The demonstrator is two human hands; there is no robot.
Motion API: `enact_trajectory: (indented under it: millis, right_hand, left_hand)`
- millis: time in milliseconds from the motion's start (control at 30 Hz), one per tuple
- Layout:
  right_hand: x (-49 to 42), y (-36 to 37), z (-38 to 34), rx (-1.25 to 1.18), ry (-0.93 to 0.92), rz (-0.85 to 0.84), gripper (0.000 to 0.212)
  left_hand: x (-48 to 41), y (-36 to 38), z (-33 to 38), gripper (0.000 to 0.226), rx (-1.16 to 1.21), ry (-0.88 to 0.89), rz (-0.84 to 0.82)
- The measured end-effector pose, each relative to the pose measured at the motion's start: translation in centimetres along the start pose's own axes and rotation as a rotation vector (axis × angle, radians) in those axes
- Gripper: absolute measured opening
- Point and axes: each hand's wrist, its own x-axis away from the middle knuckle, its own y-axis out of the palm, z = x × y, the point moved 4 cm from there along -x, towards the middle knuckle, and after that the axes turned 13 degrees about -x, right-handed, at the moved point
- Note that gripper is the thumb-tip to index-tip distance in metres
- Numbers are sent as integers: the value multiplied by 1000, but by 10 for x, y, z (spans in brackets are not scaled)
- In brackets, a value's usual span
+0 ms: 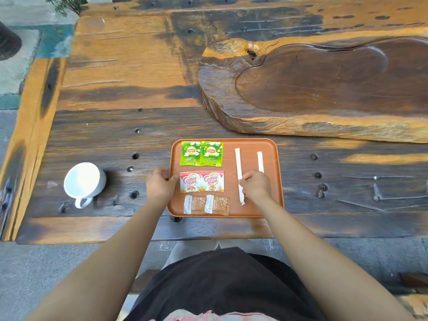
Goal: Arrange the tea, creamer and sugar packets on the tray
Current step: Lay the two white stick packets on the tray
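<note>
An orange-brown tray (271, 144) lies near the table's front edge. On its left half sit two green tea packets (201, 154) at the back, two red-and-white creamer packets (202, 181) in the middle, and two brown sugar packets (206, 205) at the front. Two long white stick packets (238, 163) lie lengthwise on the right half. My left hand (159, 184) grips the tray's left rim. My right hand (256, 184) rests on the tray, fingers pinching the left white stick; its palm hides the right stick's lower end.
A white mug (84, 181) lies on its side to the left of the tray. A large carved wooden slab (324, 89) fills the back right of the dark plank table (115, 135). Metal studs dot the planks.
</note>
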Motion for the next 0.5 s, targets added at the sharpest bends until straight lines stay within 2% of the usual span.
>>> enact_trajectory:
  millis: [167,500]
  right_hand:
    - [3,3,4,113,-40,76,9]
    - [7,4,10,138,-55,127,6]
  left_hand:
    - [1,4,-12,30,-25,-7,-7]
    - [-5,6,-18,30,66,-26,-50]
